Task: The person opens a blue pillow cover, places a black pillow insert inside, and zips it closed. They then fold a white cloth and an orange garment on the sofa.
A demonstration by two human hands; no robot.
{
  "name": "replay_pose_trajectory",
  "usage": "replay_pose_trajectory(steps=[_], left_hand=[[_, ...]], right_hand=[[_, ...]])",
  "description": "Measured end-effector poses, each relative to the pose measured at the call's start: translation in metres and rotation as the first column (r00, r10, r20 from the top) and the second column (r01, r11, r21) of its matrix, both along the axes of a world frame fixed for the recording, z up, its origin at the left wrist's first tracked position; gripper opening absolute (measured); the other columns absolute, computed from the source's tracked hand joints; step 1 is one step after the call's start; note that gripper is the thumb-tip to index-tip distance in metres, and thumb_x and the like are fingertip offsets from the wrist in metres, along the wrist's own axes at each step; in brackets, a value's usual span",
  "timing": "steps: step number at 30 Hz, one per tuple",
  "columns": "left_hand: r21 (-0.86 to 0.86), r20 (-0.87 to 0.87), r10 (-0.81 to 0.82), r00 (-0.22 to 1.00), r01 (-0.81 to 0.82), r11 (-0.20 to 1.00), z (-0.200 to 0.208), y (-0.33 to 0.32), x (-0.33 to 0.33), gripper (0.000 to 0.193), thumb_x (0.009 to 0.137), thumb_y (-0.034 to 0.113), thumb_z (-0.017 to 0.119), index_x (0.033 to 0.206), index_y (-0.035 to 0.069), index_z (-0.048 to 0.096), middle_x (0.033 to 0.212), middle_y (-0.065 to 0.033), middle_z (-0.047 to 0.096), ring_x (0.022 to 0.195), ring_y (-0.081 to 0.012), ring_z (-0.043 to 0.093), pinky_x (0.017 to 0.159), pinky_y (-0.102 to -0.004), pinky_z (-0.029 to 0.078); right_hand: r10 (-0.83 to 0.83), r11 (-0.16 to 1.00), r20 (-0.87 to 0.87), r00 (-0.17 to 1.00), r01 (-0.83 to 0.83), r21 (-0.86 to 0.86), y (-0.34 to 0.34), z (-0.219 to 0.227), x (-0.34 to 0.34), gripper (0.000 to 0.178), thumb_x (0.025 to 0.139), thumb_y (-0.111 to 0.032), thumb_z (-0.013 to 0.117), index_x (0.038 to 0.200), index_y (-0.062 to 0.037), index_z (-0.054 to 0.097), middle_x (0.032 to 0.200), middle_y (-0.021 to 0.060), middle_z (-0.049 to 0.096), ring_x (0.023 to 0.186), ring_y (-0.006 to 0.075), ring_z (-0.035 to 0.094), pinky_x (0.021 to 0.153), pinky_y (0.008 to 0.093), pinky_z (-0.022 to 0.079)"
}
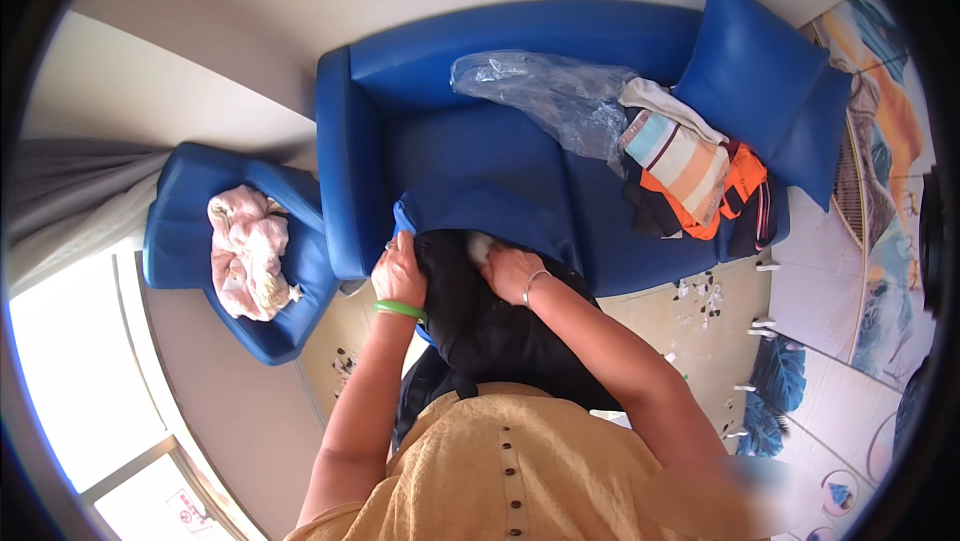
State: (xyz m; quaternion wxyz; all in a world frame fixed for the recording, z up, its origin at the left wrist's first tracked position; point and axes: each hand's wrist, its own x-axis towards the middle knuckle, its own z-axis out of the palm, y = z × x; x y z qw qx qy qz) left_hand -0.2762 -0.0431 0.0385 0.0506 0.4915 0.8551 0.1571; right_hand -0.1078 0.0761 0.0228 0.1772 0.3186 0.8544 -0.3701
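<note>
A blue cloth [490, 213], likely a garment, is spread in front of me at the sofa's front edge. My left hand [400, 273], with a green bangle above it, is closed on the cloth's left corner, which sticks up past the fingers. My right hand [511, 274], wearing a silver bracelet, is closed at the cloth's near edge. By its fingertips a small whitish patch [479, 245] shows; what exactly the fingers grip is hidden. Black fabric [455, 296] lies below and between both hands, over my legs.
A blue sofa [450, 146] holds a clear plastic bag [560, 91], a folded striped cloth [676, 156], orange and black clothes [745, 178] and blue cushions [750, 51]. At left, a blue chair [180, 241] bears a pink fluffy garment [248, 251]. A grey curtain [85, 206] hangs beside the window.
</note>
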Motion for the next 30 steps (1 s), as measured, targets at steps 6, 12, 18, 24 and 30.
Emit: replay_pose_trajectory(steps=[6,12,18,24,30], left_hand=[[0.046,0.124,-0.003,0.992,-0.003,0.999,-0.001,-0.007,-0.011,0.02,0.081,0.001,0.053,0.1,0.006,0.051,0.084,-0.0223,0.064,0.081,-0.0419,0.063,0.067,-0.0474,0.05],[0.247,0.493,0.023,0.87,-0.166,0.955,0.008,0.015,-0.024,0.005,0.084,0.003,0.056,0.085,-0.001,0.059,0.078,-0.0207,0.063,0.072,-0.0386,0.062,0.063,-0.0397,0.049],[0.313,0.321,-0.001,0.947,-0.105,0.944,-0.002,0.013,-0.032,0.005,0.086,0.003,0.054,0.086,0.0,0.059,0.076,-0.0208,0.061,0.069,-0.039,0.061,0.063,-0.0424,0.049],[0.365,0.326,-0.126,0.937,-0.002,0.931,0.003,0.025,-0.027,0.006,0.088,0.006,0.056,0.087,0.001,0.058,0.078,-0.02,0.061,0.069,-0.0392,0.06,0.062,-0.0416,0.049],[0.257,0.273,-0.205,0.94,0.134,0.957,0.008,0.029,-0.027,0.005,0.09,0.007,0.057,0.09,0.002,0.059,0.079,-0.019,0.062,0.072,-0.0365,0.062,0.064,-0.0384,0.05]], right_hand=[[0.104,0.946,-0.618,0.779,0.115,0.304,-0.034,0.085,-0.008,0.064,0.086,-0.027,0.062,0.135,0.0079,0.04,0.136,0.0249,0.044,0.124,0.0376,0.046,0.106,0.0437,0.036],[0.29,0.808,-0.247,0.925,-0.099,0.581,-0.051,0.032,-0.048,0.064,0.089,-0.021,0.051,0.142,0.0081,0.028,0.15,0.0307,0.017,0.142,0.0395,0.019,0.116,0.0419,0.021],[0.266,0.757,-0.25,0.931,-0.041,0.652,-0.059,0.005,-0.069,0.054,0.093,-0.017,0.04,0.142,0.0068,0.033,0.15,0.027,0.022,0.141,0.0375,0.023,0.115,0.0412,0.023],[0.283,0.855,-0.381,0.88,-0.051,0.516,-0.064,-0.01,-0.07,0.051,0.091,-0.015,0.043,0.137,0.0066,0.041,0.143,0.0221,0.036,0.136,0.0353,0.03,0.116,0.0404,0.021],[0.265,0.879,-0.384,0.884,-0.059,0.472,-0.045,0.003,-0.068,0.05,0.091,-0.017,0.044,0.135,0.0065,0.044,0.144,0.0209,0.037,0.139,0.0327,0.026,0.116,0.0407,0.019]])
